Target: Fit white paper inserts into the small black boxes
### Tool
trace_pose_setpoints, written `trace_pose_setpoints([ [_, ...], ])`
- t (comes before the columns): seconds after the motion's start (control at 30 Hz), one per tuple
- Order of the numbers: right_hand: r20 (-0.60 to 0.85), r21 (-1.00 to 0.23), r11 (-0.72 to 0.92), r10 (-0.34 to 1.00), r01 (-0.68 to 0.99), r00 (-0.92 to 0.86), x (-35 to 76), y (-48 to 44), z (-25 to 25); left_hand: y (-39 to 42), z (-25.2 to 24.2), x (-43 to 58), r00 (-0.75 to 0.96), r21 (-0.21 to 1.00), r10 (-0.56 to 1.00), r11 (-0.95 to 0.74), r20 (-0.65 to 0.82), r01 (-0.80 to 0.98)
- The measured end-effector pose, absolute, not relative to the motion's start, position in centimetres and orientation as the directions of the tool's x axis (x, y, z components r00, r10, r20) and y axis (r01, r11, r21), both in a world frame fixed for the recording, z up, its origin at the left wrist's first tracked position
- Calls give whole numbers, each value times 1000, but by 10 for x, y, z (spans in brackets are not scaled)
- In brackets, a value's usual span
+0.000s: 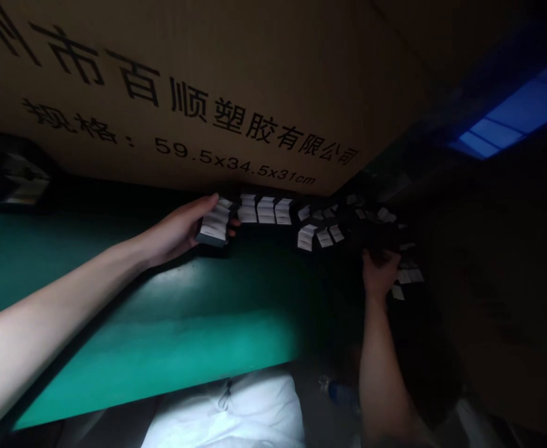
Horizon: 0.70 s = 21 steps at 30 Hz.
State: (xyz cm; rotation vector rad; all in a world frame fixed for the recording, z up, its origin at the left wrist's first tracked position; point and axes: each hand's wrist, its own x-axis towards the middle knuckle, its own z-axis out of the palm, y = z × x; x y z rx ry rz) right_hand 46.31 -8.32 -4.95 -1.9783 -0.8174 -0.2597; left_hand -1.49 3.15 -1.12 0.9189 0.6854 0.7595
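Note:
My left hand (180,231) is shut on a small stack of white cards in a dark holder (213,225), which it grips at the end of the row. A line of small white folded cards (266,210) in short stacks runs along the far edge of the green mat (161,317). My right hand (380,274) reaches up among dark shapes and scattered white cards (324,236). Its fingertips vanish in shadow, so what it touches is hidden.
A large brown cardboard carton (175,87) printed with black Chinese text and "59.5x34.5x31cm" fills the top. A plastic water bottle (341,393) lies below the mat. My white shirt front (226,414) shows at the bottom. A blue-lit window (516,109) glows at upper right.

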Motion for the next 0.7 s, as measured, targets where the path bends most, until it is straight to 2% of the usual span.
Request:
trace_pose_setpoints([
  [0.4, 484, -721, -296, 431, 626, 761, 459, -89, -46, 25, -1, -11, 493, 875, 836, 406, -239, -263],
  [0.53, 509, -719, -303, 384, 626, 771, 459, -92, -46, 22, 3, -10, 483, 872, 842, 405, -239, -275],
  [0.7, 481, -703, -312, 454, 639, 750, 457, -95, -47, 20, 7, -10, 487, 875, 839, 407, -244, -263],
])
